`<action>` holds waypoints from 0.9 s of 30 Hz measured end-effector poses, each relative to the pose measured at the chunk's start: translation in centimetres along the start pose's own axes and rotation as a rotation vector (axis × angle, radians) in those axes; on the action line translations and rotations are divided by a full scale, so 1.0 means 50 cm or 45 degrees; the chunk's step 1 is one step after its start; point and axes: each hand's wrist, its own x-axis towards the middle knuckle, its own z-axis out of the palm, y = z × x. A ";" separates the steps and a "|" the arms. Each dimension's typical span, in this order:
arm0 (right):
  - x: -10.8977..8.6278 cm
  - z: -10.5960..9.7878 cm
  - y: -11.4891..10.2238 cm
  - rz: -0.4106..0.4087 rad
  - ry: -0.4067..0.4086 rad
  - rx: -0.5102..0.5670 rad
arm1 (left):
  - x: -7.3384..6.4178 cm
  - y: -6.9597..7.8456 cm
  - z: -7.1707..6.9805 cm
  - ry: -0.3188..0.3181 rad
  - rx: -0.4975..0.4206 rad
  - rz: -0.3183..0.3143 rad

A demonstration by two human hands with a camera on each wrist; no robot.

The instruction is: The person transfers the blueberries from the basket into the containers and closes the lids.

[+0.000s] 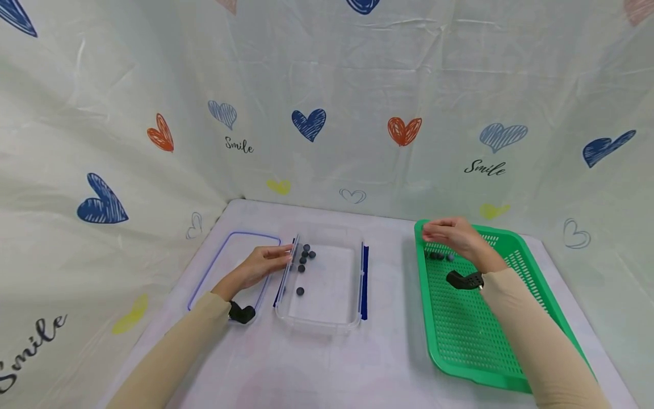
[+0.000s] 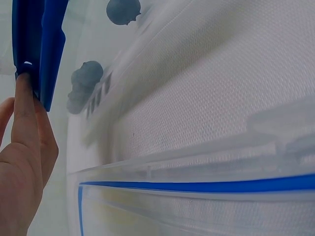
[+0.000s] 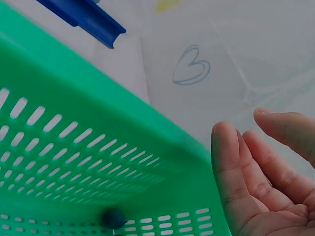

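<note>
some dark balls (image 1: 440,256) below right fingers (image 3: 227,167)

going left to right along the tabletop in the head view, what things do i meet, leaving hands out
Flat clear plastic lid with blue edging → clear rectangular plastic box → long blue plastic latch on the box's right side → green perforated plastic basket.

Legible text: "Smile" only, black script, three prints, all on the white backdrop sheet (image 1: 357,85): left of centre (image 1: 239,145), right of centre (image 1: 485,168), left edge lower down, slanting upward (image 1: 33,349)
</note>
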 end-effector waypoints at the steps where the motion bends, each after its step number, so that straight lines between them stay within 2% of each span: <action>1: -0.002 -0.004 0.002 -0.003 0.004 -0.018 | 0.001 -0.001 0.000 0.000 0.000 -0.002; 9: -0.011 -0.035 0.022 0.002 0.046 -0.105 | -0.001 0.000 0.000 0.014 0.011 -0.014; 16: -0.023 -0.062 0.045 0.036 0.106 -0.239 | 0.003 -0.002 -0.002 0.002 -0.094 0.004; 18: -0.025 -0.070 0.053 0.042 0.116 -0.266 | 0.004 -0.003 -0.002 -0.004 -0.090 0.005; 27: -0.031 -0.095 0.083 0.086 0.196 -0.274 | 0.004 -0.005 -0.002 -0.012 -0.076 0.015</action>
